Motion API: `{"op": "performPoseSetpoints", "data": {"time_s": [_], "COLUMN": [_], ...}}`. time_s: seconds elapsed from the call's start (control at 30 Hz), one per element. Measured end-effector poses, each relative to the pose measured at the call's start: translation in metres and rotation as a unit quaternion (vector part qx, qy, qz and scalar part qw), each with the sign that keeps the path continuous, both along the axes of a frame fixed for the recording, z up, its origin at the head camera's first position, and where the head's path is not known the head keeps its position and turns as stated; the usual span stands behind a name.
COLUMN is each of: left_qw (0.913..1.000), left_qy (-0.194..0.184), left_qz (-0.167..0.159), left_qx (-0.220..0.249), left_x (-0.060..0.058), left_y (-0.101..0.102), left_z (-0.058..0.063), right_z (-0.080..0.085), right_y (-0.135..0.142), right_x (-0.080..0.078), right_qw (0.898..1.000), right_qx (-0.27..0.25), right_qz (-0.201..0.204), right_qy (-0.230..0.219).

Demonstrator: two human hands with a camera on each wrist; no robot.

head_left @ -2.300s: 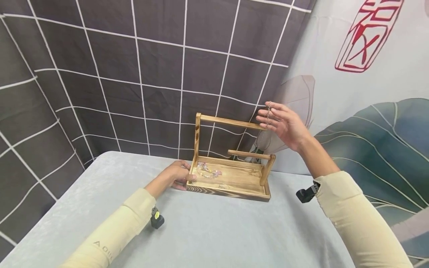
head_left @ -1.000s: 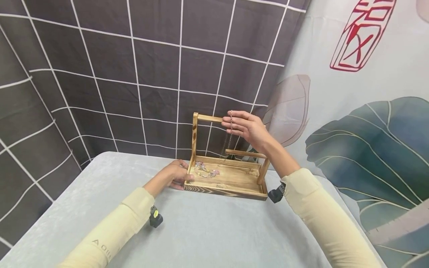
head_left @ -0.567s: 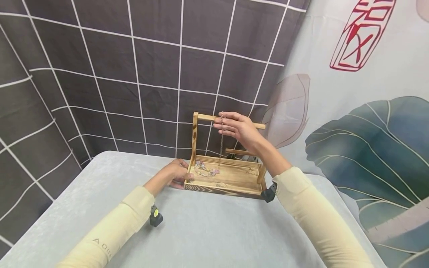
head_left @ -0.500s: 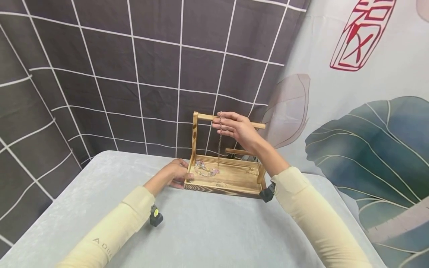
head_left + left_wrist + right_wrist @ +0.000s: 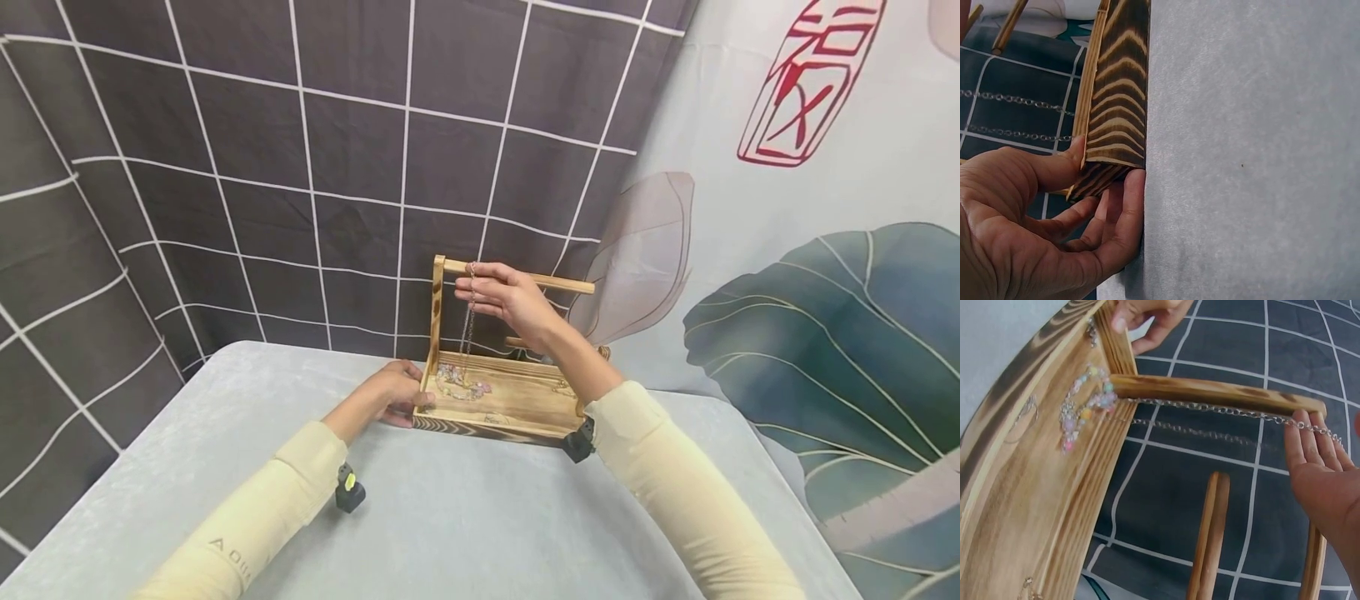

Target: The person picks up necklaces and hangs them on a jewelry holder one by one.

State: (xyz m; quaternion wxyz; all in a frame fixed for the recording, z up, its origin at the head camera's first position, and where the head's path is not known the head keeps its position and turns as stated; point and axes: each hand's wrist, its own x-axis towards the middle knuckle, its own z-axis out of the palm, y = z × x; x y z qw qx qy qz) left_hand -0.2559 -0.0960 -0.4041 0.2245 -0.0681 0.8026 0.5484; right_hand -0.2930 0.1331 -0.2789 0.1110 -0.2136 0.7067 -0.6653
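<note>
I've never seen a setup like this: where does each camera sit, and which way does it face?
Head: worn on the head, facing forward and down at the wooden tray; left hand, right hand and pale sleeves show.
Left wrist: worn there, facing the left hand, which pinches the tray's end at lower left.
Right wrist: worn there, facing the right hand, chain and tray; the left hand shows at top.
Shared: both wrist views catch the chain.

Fingers (image 5: 1127,225) on striped wooden tray (image 5: 1119,94)
</note>
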Motion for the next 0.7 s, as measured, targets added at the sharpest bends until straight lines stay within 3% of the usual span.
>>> {"op": "performPoseSetpoints", "data": {"time_s": [0.7], "left_qw": [1.0000], "left_qy": [0.006], "left_qz": [0.004], "left_qx": [0.002], "left_x": [0.001], "left_y": [0.001], "left_z": [-0.003], "right_z": [-0.012], "right_y": [-0.021], "right_x": [0.004], "right_qw": [1.000], "right_qx": [0.020], "right_qz": [0.002], "right_qy": [0.002]}}
